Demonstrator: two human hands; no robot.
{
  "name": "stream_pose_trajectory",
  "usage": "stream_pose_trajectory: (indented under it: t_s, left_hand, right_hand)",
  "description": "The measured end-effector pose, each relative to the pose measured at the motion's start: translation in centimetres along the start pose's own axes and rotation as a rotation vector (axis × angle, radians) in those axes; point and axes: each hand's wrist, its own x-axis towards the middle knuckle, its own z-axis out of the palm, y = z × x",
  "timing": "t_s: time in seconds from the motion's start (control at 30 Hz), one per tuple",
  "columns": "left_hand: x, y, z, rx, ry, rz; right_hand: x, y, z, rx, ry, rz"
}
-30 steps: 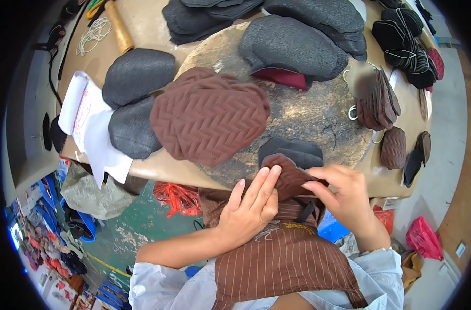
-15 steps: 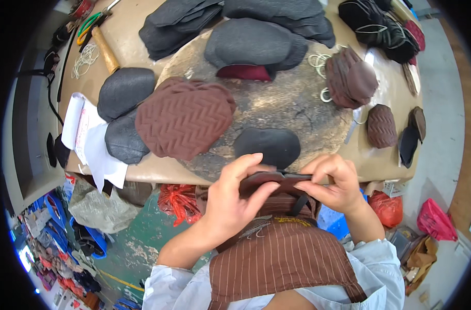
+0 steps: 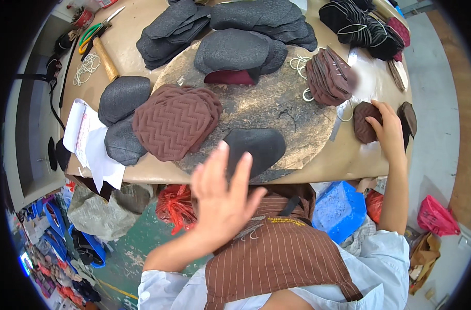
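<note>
My left hand [image 3: 220, 194] is spread with its fingers apart, just in front of a black shoe-upper-shaped piece [image 3: 261, 150] on the round wooden board [image 3: 276, 113]; it holds nothing. Over at the right side of the table, my right hand [image 3: 390, 126] has thumb and fingers on a brown zigzag-quilted piece [image 3: 365, 121]. Whether that is one piece or the top of a small pile is hard to see. On the board's left part sits a larger pile of brown quilted pieces [image 3: 176, 121]. A tied brown bundle [image 3: 328, 77] stands at the board's right edge.
Stacks of dark grey pieces [image 3: 233, 49] lie along the far side, one over a maroon piece [image 3: 230, 77]. At the left are a wooden-handled tool [image 3: 105, 59], white string [image 3: 86, 68] and papers [image 3: 93, 137]. A black bundle [image 3: 359, 26] lies far right. Below the table edge stands a blue bin [image 3: 338, 212].
My hands have parted from the dark folded piece they held together. My right hand has gone right to the brown quilted piece; my left has opened and shifted slightly left. The view has shifted slightly.
</note>
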Motion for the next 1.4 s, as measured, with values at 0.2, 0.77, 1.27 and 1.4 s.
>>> stream_pose_trajectory:
  t_s: [0.2,0.77,1.27,1.4]
  left_hand:
    - [-2.3,-0.5,2.5,0.045,-0.233,0.029]
    - [-5.2,-1.1,3.8,-0.064,-0.058,-0.080]
    - [-6.0,-2.0,4.0,-0.061,-0.046,-0.050]
    - [-6.0,-2.2,4.1,-0.068,-0.044,-0.047]
  right_hand:
    - [-1.7,-0.2,1.4,-0.285,0.284,-0.149]
    - [-2.8,-10.4,-7.0,0.515,-0.404,-0.121]
    - [1.5,-18.0,6.1,0.868,-0.670,-0.156]
    - [1.5,-18.1,6.3,0.868,-0.664,-0.140]
